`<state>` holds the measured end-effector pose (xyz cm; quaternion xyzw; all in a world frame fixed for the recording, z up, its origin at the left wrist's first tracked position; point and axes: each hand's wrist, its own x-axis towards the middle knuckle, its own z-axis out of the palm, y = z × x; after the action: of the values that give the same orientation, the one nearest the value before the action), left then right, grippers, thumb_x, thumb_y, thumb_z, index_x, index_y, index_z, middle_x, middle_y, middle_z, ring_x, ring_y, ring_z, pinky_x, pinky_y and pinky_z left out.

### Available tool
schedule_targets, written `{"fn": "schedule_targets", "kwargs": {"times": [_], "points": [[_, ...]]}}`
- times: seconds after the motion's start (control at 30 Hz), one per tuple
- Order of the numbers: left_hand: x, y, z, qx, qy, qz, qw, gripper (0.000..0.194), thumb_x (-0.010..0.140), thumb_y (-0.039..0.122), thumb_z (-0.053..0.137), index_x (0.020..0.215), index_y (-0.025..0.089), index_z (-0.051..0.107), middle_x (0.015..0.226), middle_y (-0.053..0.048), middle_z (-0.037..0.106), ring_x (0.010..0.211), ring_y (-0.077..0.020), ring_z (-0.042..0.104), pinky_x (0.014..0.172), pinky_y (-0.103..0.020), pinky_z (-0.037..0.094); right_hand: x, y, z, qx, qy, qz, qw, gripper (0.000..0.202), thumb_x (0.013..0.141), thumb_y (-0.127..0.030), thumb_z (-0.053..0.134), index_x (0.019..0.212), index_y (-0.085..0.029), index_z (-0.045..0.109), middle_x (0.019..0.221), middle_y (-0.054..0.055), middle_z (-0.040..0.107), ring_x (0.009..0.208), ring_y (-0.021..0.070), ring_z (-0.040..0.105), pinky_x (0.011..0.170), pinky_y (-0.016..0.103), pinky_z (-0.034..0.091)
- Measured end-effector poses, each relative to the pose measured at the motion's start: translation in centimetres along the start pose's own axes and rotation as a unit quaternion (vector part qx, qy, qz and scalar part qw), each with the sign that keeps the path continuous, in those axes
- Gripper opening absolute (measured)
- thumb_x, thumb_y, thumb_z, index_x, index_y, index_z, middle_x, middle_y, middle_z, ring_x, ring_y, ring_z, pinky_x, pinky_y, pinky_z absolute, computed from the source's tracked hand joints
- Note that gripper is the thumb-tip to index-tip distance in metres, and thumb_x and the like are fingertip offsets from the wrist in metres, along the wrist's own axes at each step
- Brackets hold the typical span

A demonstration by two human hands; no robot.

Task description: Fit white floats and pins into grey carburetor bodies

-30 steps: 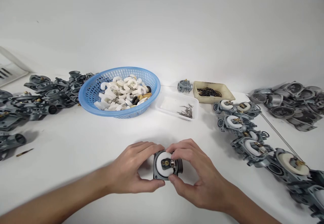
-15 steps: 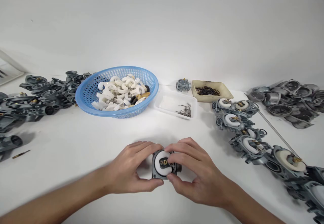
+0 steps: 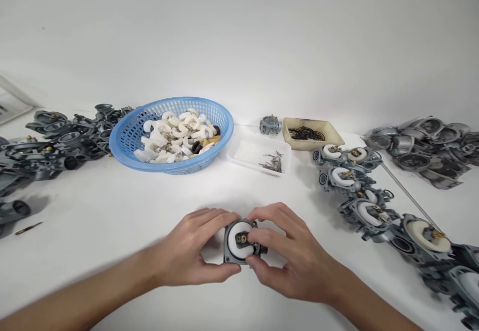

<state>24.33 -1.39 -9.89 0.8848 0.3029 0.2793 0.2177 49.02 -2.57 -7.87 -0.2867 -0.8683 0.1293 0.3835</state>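
A grey metal carburetor body (image 3: pixel 229 258) rests on the white table in front of me, its round open side facing up. Set in it is a white C-shaped float (image 3: pixel 233 241), curving around two brass jets (image 3: pixel 241 239). My left hand (image 3: pixel 200 248) grips the body from the left, fingers at the far edge and thumb at the near edge. From the right, my right hand (image 3: pixel 288 253) has its thumb and middle finger on the float, while its index finger reaches the far rim. Those fingertips hide the float's right side.
A blue basket (image 3: pixel 123 159) of floats stands behind, beside a clear tray (image 3: pixel 239 159) of small metal pins and a beige tray (image 3: pixel 329 131) of black rings. Carburetors with floats (image 3: pixel 374 214) line the right; more carburetors (image 3: pixel 48 156) lie left, near a thin brass-tipped piece (image 3: pixel 29 228).
My right index finger has lifted and shifted slightly right along the far rim. The left hand keeps its grip, and the carburetor stays in place; the view moves a little.
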Motion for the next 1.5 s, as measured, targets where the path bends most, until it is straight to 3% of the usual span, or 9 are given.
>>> {"fn": "schedule_targets", "kwargs": {"times": [0.27,0.4,0.6,0.87,0.97,1.1,1.27,1.37,1.5], "points": [[-0.1,0.0,0.0,-0.001,-0.006,0.001,1.0,0.065,0.085,0.04,0.076,0.139,0.025,0.044,0.119,-0.01,0.073,0.104,-0.0271,0.073,0.092,-0.039,0.058,-0.2,0.0,0.2,0.03,-0.013,0.007,0.999,0.025,0.084,-0.021,0.071,0.107,-0.018,0.063,0.115,0.013,0.066,0.099,0.023,0.064,0.087,0.039,0.056],[-0.1,0.0,0.0,-0.015,-0.016,-0.011,1.0,0.063,0.085,0.038,0.076,0.139,0.025,0.044,0.121,-0.01,0.072,0.107,-0.0263,0.072,0.095,-0.038,0.057,-0.5,0.3,0.2,0.044,-0.075,0.046,0.995,0.055,0.077,-0.03,0.082,0.124,-0.02,0.055,0.128,0.012,0.063,0.11,0.0252,0.063,0.094,0.04,0.055],[-0.4,-0.6,-0.1,-0.028,-0.03,-0.02,0.999,0.061,0.089,0.05,0.068,0.139,0.026,0.045,0.121,-0.009,0.069,0.107,-0.0273,0.069,0.095,-0.039,0.056,-0.3,0.4,0.1,0.063,-0.116,0.076,0.988,0.06,0.075,-0.024,0.078,0.127,-0.026,0.05,0.126,0.007,0.064,0.111,0.0242,0.064,0.094,0.037,0.053],[-0.3,-1.9,-1.1,-0.037,0.015,-0.055,0.998,0.04,0.104,0.049,0.043,0.135,0.026,0.053,0.116,-0.009,0.067,0.101,-0.0249,0.066,0.085,-0.036,0.059,1.8,-1.4,-2.8,-0.052,-0.268,0.164,0.948,0.067,0.074,-0.025,0.073,0.138,-0.027,0.054,0.115,0.004,0.064,0.09,0.0224,0.066,0.077,0.033,0.052],[-0.2,-2.0,-1.1,-0.021,0.017,-0.067,0.997,0.033,0.105,0.045,0.044,0.129,0.026,0.057,0.113,-0.007,0.069,0.1,-0.0234,0.068,0.085,-0.034,0.058,2.0,-1.9,-5.9,-0.101,-0.281,0.166,0.94,0.057,0.076,-0.023,0.071,0.132,-0.025,0.061,0.114,0.004,0.067,0.093,0.0237,0.067,0.079,0.033,0.052],[-0.2,-2.0,-0.5,0.007,0.005,-0.057,0.998,0.026,0.104,0.042,0.05,0.12,0.027,0.062,0.111,-0.005,0.072,0.099,-0.0222,0.071,0.084,-0.032,0.058,0.8,-0.3,-14.5,-0.169,-0.238,0.269,0.918,0.052,0.08,-0.03,0.069,0.131,-0.031,0.062,0.124,0.004,0.069,0.104,0.0271,0.067,0.082,0.034,0.053],[-0.3,-1.5,0.2,0.041,0.006,-0.01,0.999,0.025,0.103,0.041,0.053,0.121,0.026,0.062,0.112,-0.004,0.074,0.099,-0.0222,0.073,0.083,-0.032,0.058,-3.5,5.4,-25.5,-0.291,-0.205,0.444,0.822,0.062,0.08,-0.05,0.065,0.136,-0.025,0.062,0.135,0.01,0.067,0.116,0.0355,0.065,0.09,0.04,0.053],[-0.3,-1.3,0.3,0.056,0.005,0.006,0.998,0.026,0.104,0.042,0.052,0.121,0.025,0.062,0.111,-0.005,0.074,0.099,-0.0226,0.073,0.083,-0.033,0.058,-6.1,8.3,-28.1,-0.295,-0.223,0.482,0.794,0.067,0.073,-0.049,0.068,0.131,-0.017,0.066,0.127,0.017,0.071,0.11,0.039,0.067,0.085,0.043,0.054],[-0.2,-1.2,0.3,0.071,0.003,0.005,0.997,0.026,0.104,0.042,0.051,0.121,0.025,0.061,0.111,-0.005,0.074,0.099,-0.023,0.073,0.082,-0.034,0.058,-8.2,9.7,-27.9,-0.275,-0.247,0.514,0.774,0.066,0.067,-0.049,0.07,0.125,-0.017,0.071,0.127,0.018,0.071,0.11,0.0401,0.069,0.086,0.042,0.055]]}}
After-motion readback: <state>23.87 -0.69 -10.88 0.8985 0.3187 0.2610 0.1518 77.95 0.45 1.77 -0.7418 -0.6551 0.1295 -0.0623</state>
